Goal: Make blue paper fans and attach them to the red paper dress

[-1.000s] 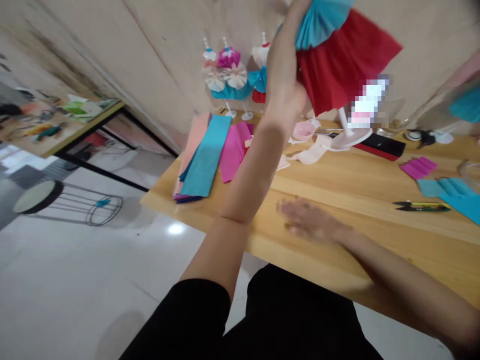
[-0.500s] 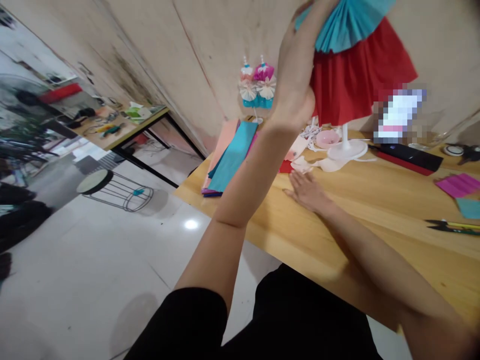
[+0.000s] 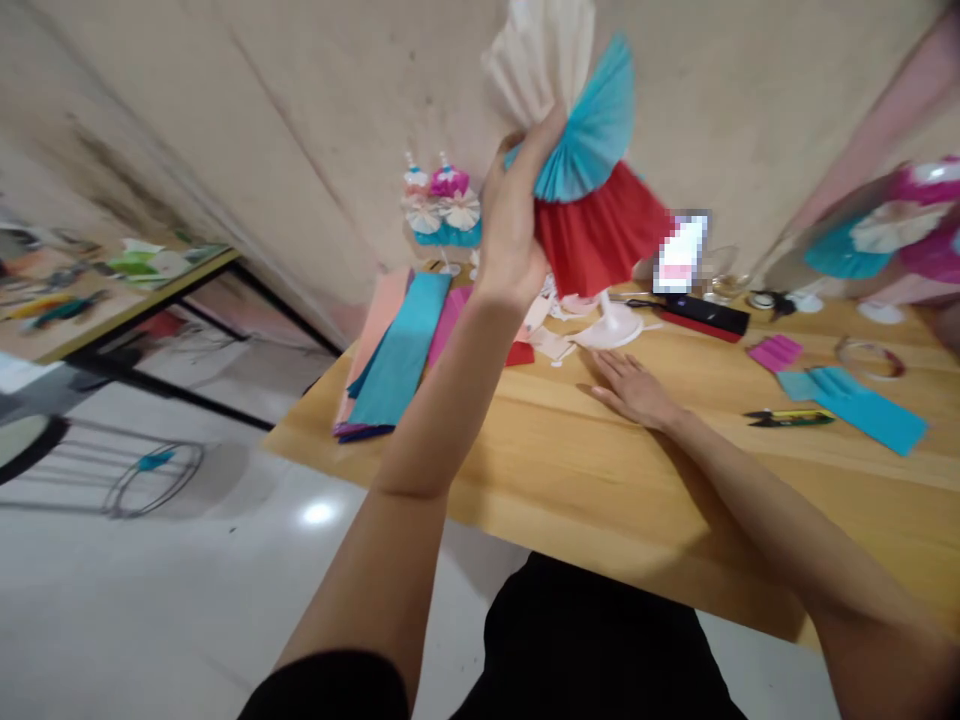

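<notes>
My left hand [image 3: 517,200] is raised at the upper middle, its fingers wrapped round a pleated paper piece. That piece has a white fan [image 3: 544,55] on top, a blue fan [image 3: 589,135] at its right and a red pleated skirt [image 3: 600,230] below. A white stand base [image 3: 611,325] is under the skirt; the join between them is hidden. My right hand [image 3: 634,388] lies flat on the wooden table [image 3: 570,470], fingers spread, just in front of the base and white paper scraps [image 3: 544,335].
Coloured paper strips [image 3: 401,350] lie at left. Two small paper figures [image 3: 442,205] stand behind. At right are a phone [image 3: 681,250], a black box [image 3: 705,315], snips [image 3: 787,418], blue paper [image 3: 870,405] and larger figures [image 3: 900,225]. A stool [image 3: 150,465] is on the floor.
The view has swung right and shows more of the table's right side. The white fan has come into view above the blue one. My right hand still rests on the table.
</notes>
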`<state>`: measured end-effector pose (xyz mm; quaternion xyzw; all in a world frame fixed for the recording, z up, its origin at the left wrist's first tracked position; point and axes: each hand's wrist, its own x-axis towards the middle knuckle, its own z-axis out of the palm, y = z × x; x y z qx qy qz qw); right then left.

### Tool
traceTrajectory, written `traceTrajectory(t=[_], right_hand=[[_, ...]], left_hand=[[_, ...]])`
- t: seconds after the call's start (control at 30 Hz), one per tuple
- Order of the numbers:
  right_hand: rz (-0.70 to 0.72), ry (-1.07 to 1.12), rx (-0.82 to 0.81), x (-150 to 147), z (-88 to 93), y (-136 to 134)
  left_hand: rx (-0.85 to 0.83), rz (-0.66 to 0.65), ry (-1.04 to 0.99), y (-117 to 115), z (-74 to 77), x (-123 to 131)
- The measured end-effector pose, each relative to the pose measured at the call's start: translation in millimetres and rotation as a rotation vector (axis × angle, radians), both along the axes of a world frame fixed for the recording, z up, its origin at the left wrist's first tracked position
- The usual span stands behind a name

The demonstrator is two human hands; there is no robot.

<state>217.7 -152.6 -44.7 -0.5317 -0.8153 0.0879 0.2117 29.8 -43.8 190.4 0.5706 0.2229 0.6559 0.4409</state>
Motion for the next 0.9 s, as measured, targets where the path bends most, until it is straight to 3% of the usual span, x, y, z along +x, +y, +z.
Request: traceTrajectory(t=[0.07, 0.23, 0.3, 0.37, 0.47, 0.57, 0.8, 0.9], right_hand=[[-0.064, 0.145, 0.012, 14.8, 6.2, -1.0], [-0.448, 0.756, 0.182, 56.0, 40.6, -30.4], [-0.403, 0.861, 0.226, 74.2, 60.3, -38.5], [-0.303, 0.819, 0.219, 88.5, 75.9, -44.0], [-0.29, 0.669, 0.231, 102.8, 83.1, -47.9], [-0.36, 0.6, 0.265, 114.2, 74.6, -46.8], [-0.473, 0.535, 0.332, 131.1, 50.6, -36.5], [-0.481, 0.542, 0.344, 133.4, 44.8, -31.8]], left_hand=[[0.062, -0.112, 0.009, -6.4, -23.1, 2.9], [0.027, -0.303, 0.057, -22.8, -99.2, 40.4], [0.006, -0.353, 0.161, -31.8, -120.5, 67.9], [0.018, -0.444, 0.218, -41.0, -134.2, 97.5], [0.044, -0.507, 0.252, -50.7, -146.3, 135.9], [0.061, -0.493, 0.308, -51.7, -153.9, 159.8], [0.186, -0.365, 0.335, -40.9, -158.6, 173.7], [0.13, -0.374, 0.324, -41.9, -156.7, 173.7]])
